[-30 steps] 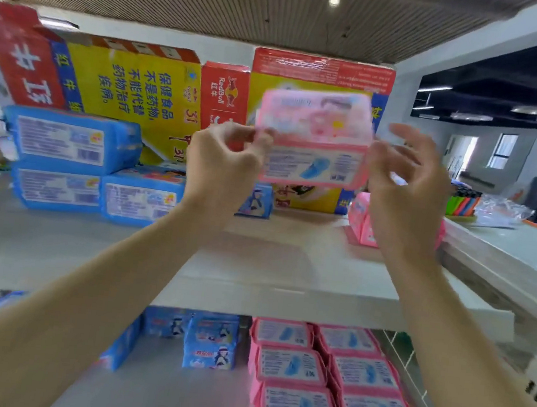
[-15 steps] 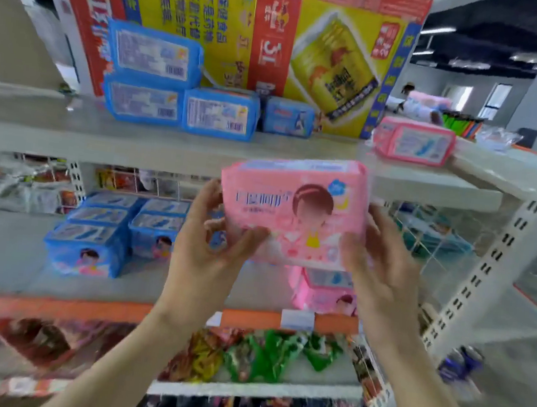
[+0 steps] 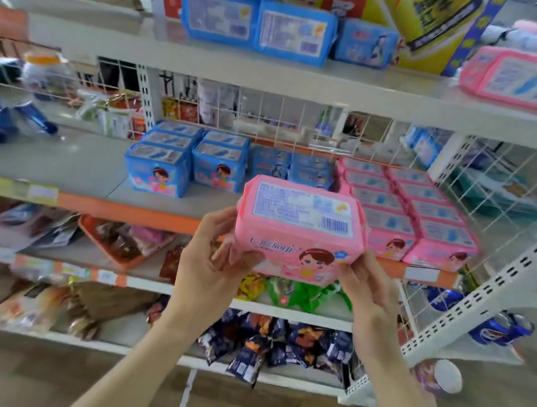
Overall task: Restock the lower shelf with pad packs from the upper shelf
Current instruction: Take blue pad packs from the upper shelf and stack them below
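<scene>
Lower shelf (image 3: 80, 165), pink rows (image 3: 426, 214) behind pack (image 3: 297, 233)

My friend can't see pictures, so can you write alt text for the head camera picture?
A left hand and a right hand hold a pink pad pack in front of a store's lower shelf, where rows of pink pad packs and blue pad packs sit. On the upper shelf lie a lone pink pack and several blue packs.

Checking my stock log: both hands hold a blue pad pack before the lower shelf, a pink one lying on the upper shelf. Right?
No: the head view shows a pink pad pack, not blue, held by left hand and right hand before the lower shelf; another pink pack lies on the upper shelf.
</scene>
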Motion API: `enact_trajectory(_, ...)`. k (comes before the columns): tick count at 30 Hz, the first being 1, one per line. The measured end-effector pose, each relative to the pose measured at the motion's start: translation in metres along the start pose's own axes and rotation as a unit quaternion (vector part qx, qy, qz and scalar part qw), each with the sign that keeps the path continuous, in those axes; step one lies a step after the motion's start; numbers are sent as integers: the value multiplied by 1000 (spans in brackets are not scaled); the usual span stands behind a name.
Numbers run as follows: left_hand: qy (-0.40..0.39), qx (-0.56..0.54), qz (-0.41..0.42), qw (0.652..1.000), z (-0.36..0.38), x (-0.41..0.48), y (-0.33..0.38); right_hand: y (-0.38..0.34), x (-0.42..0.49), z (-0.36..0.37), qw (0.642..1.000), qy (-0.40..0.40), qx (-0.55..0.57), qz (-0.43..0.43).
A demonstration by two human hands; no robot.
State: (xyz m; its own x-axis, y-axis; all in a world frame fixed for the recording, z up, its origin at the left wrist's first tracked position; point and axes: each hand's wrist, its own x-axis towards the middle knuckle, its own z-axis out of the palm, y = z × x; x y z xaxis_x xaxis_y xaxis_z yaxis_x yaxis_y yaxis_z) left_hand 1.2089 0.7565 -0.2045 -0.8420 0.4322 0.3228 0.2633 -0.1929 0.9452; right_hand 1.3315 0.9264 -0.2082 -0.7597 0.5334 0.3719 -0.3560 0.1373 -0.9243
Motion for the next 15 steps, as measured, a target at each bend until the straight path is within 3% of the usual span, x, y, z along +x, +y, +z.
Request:
enact_trajectory(4,37,21,-8,999,2,-20,-14,14,-9,-3,997,10,71,27)
enact_trajectory(15,58,59,-15,996,60,-11,-21,20,12,-56,996,3,75,47)
